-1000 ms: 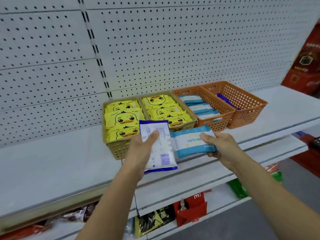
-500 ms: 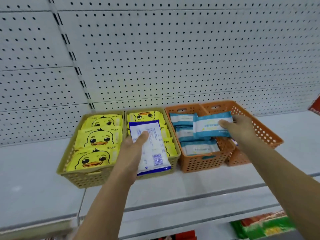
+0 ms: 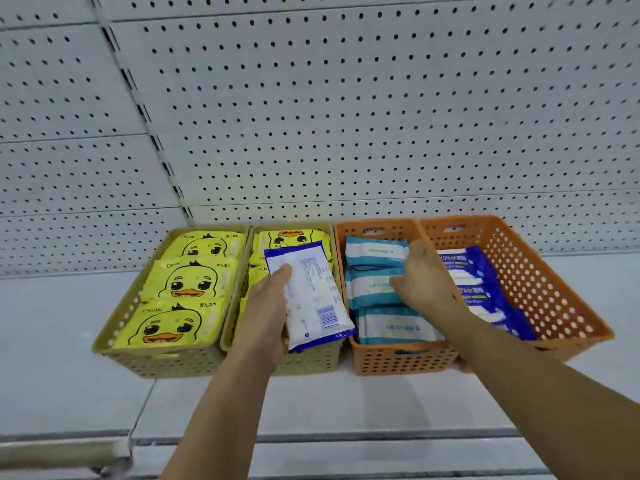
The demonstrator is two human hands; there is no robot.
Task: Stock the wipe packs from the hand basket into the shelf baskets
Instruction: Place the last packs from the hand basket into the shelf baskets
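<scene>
Reaching up from the bottom edge of the frame, two bare forearms extend over the white shelf (image 3: 346,403) toward four baskets lined up at mid-frame. The left hand (image 3: 266,306) grips a white pack (image 3: 308,296) with blue edges, back side up with a barcode showing, thumb on top; the pack sits tilted above the second yellow basket (image 3: 311,362), just left of centre. The right hand (image 3: 424,278) lies palm down in the first orange basket (image 3: 398,358), right of centre, fingers spread on the teal packs (image 3: 374,252); whether it grips one cannot be told. Three teal-and-white packs lie in a row front to back in that basket. At the far right, the second orange basket (image 3: 554,292) holds dark blue packs (image 3: 485,296) along its left side, the rest of its floor bare. At the far left, the first yellow basket (image 3: 114,341) holds three duck packs (image 3: 183,282) overlapped front to back. More duck packs lie under the held pack in the second yellow basket. All four baskets touch side by side. Behind them, filling the upper frame, stands a white pegboard (image 3: 381,116).
</scene>
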